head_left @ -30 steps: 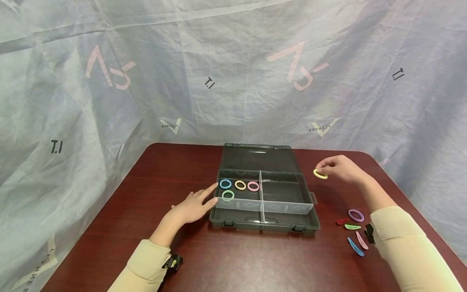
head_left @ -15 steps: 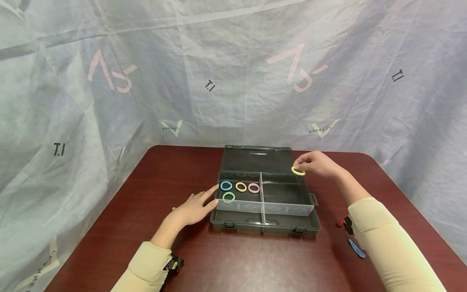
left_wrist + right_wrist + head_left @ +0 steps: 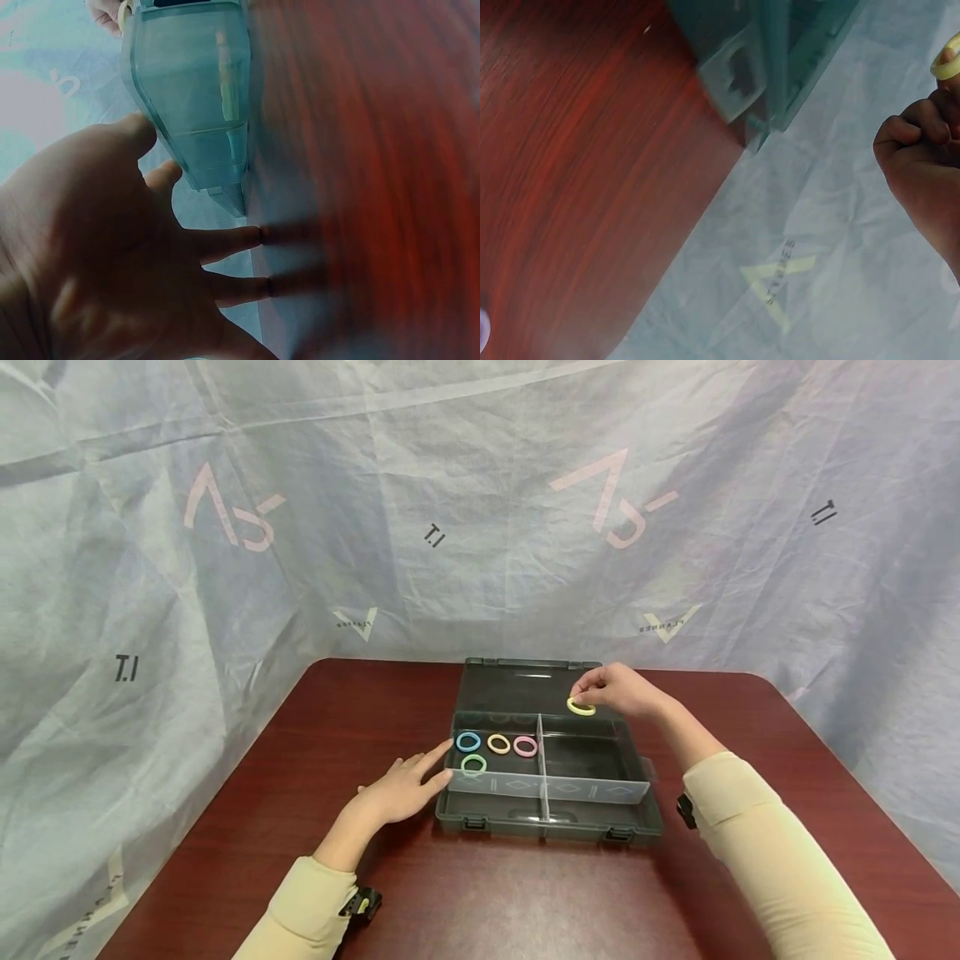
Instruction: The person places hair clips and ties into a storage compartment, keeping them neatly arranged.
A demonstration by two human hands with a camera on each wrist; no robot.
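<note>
My right hand (image 3: pixel 619 688) pinches a yellow hair tie (image 3: pixel 581 707) above the back right part of an open grey plastic box (image 3: pixel 480 823). In the right wrist view the same yellow ring (image 3: pixel 946 69) shows at the right edge, between thumb and fingers. My left hand (image 3: pixel 402 787) lies at the box's left side, its fingers spread; thumb and index finger touch the wall, as the left wrist view shows on the box side (image 3: pixel 191 90). Inside the back left compartment lie a blue hair tie (image 3: pixel 468 742), an orange-yellow one (image 3: pixel 498 744), a pink one (image 3: pixel 526 747) and a green one (image 3: pixel 473 766).
Clear dividers (image 3: pixel 592 788) split the box into compartments. Its lid (image 3: pixel 517 687) is folded back on the dark red table (image 3: pixel 360 702). A purple ring (image 3: pixel 483 328) peeks in at the right wrist view's left edge. A printed grey cloth (image 3: pixel 480 568) hangs behind.
My right hand has carried the yellow hair tie leftward from beside the box to over it. The right forearm now covers the small clips on the table. The left hand has stayed put.
</note>
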